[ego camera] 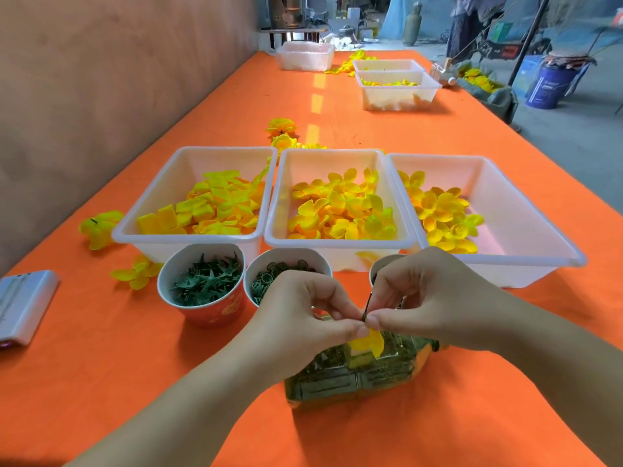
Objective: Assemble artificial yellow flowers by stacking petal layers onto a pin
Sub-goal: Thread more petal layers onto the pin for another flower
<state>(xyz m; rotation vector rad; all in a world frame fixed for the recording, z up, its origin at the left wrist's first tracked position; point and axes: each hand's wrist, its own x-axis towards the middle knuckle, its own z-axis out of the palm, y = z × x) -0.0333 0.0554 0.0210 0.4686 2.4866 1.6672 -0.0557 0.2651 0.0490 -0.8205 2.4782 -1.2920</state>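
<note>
Right hand (421,291): your thumb and forefinger pinch the pin (368,305) near its lower end; your other fingers curl loosely above.
Left hand (303,315): your thumb and forefinger pinch the petal (372,343) right at the pin, with your tips touching those of the right hand.
Pin: thin and dark, nearly upright, with its top leaning a little to the right. It rises between your two hands.
Petal: yellow, hanging just below your fingertips at the pin's lower end. Your fingers hide whether it is threaded on.
Box (337,382): clear, on the cloth directly below your hands, packed with small green parts too blurred to tell apart.
Left cup (215,313): just beyond your left hand, holding green star-shaped pieces.
Middle cup (286,252): beside the left cup, holding green rings and partly behind your left hand.
Third cup (379,266): mostly hidden by your right hand, contents unseen.
Trays: three white ones side by side behind the cups, left (188,239), middle (337,243) and right (526,264). Each holds loose yellow petals (340,210).
Flowers (101,227): a few yellow ones lie loose on the cloth left of the trays and beyond them.
Cloth (101,358): orange, covering the long table.
Far trays (397,96): more white ones, well apart, up the table.
</note>
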